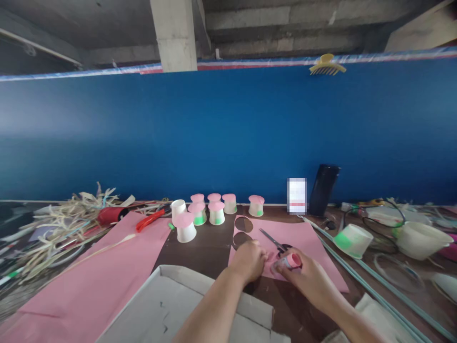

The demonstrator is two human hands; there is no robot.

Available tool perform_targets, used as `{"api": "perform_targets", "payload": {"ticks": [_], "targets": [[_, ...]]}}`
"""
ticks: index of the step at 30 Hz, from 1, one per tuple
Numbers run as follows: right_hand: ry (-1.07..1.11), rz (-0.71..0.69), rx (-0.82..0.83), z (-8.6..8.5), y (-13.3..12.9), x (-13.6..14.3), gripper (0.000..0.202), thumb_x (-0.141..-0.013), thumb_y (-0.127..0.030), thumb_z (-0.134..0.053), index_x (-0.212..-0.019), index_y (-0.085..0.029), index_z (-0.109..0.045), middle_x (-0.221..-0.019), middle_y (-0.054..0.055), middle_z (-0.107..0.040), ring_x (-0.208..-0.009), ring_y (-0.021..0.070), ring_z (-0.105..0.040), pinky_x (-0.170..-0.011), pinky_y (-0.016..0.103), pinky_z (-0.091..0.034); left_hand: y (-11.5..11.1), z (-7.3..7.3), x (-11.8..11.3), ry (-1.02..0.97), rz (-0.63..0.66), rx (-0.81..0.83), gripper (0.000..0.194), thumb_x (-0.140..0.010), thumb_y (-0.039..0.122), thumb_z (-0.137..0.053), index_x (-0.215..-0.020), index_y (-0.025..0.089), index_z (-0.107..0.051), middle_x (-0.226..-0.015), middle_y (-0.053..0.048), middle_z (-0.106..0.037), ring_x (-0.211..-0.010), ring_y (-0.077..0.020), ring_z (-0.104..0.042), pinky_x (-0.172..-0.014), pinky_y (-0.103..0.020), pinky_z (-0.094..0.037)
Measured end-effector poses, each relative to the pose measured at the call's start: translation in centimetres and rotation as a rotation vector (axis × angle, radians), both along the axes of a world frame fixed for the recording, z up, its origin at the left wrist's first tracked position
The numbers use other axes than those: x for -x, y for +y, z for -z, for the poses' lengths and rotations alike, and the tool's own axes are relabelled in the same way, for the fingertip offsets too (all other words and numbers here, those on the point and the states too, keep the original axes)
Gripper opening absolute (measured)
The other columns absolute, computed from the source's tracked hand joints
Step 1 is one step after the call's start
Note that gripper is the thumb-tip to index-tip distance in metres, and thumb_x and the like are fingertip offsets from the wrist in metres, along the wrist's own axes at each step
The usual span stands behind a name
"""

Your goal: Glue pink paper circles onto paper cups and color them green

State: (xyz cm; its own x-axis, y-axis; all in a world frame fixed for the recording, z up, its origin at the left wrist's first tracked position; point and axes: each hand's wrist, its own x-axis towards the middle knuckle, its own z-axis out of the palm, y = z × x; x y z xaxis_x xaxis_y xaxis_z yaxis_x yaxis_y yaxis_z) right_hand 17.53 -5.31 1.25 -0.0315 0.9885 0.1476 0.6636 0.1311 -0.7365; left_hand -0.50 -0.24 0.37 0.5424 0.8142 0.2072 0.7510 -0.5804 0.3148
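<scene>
Fingers (285, 273) of the right hand (307, 272) wrap a pink-ended tube (293, 260); the left hand (250, 259) curls inward over pink paper (299, 231), its hold unclear.

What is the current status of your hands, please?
Right hand: grip on pink-ended cylindrical tube. Left hand: curled over pink paper sheet with round holes, hold unclear. Black-handled metal scissors lying on sheet, near right hand.

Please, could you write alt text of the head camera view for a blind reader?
A person's right hand holds a small pink-ended tube above pink paper with round holes; the left hand is beside it. Scissors lie on the paper, and beyond stand upturned cups, most with pink caps, before a blue wall.
</scene>
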Motion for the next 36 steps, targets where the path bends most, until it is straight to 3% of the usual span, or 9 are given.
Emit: {"api": "perform_targets", "payload": {"ticks": [9,18,29,36], "targets": [[-0.029,-0.082,-0.04,-1.2,-0.9,-0.2,0.021,-0.073,-0.037,-0.055,-0.084,-0.021,-0.062,-0.069,0.0,-0.067,-0.068,0.0199,-0.062,-0.065,0.028,-0.045,0.1,-0.2,-0.1,0.007,0.022,-0.002,0.033,-0.088,0.025,-0.044,-0.068,0.015,-0.068,-0.078,-0.009,-0.062,-0.071,-0.0148,-0.055,-0.066,-0.026,-0.041],[0.069,0.016,-0.149,-1.1,-0.3,-0.9,0.022,-0.078,-0.042,-0.057,-0.088,-0.023,-0.057,-0.087,0.002,-0.069,-0.083,0.0202,-0.064,-0.076,0.028,-0.046,0.3,-0.2,-0.3,0.015,-0.002,0.014,0.032,-0.087,0.026,-0.044,-0.07,0.014,-0.069,-0.08,-0.01,-0.063,-0.073,-0.0162,-0.057,-0.067,-0.027,-0.041],[-0.189,-0.091,-0.165,1.1,0.9,0.5,0.025,-0.087,-0.045,-0.045,-0.09,-0.022,-0.056,-0.088,0.004,-0.066,-0.083,0.0216,-0.061,-0.07,0.029,-0.044,0.1,0.0,0.1,-0.052,-0.015,0.036,0.029,-0.086,0.028,-0.045,-0.073,0.017,-0.069,-0.078,-0.006,-0.062,-0.068,-0.0141,-0.054,-0.058,-0.025,-0.034],[-0.324,-0.117,-0.265,1.1,1.2,0.7,0.022,-0.089,-0.038,-0.043,-0.091,-0.022,-0.057,-0.094,0.007,-0.064,-0.09,0.0231,-0.059,-0.076,0.032,-0.042,0.0,-0.1,0.1,-0.069,-0.016,0.061,0.028,-0.085,0.025,-0.044,-0.072,0.018,-0.068,-0.079,-0.005,-0.062,-0.069,-0.0139,-0.054,-0.058,-0.025,-0.034]]}}
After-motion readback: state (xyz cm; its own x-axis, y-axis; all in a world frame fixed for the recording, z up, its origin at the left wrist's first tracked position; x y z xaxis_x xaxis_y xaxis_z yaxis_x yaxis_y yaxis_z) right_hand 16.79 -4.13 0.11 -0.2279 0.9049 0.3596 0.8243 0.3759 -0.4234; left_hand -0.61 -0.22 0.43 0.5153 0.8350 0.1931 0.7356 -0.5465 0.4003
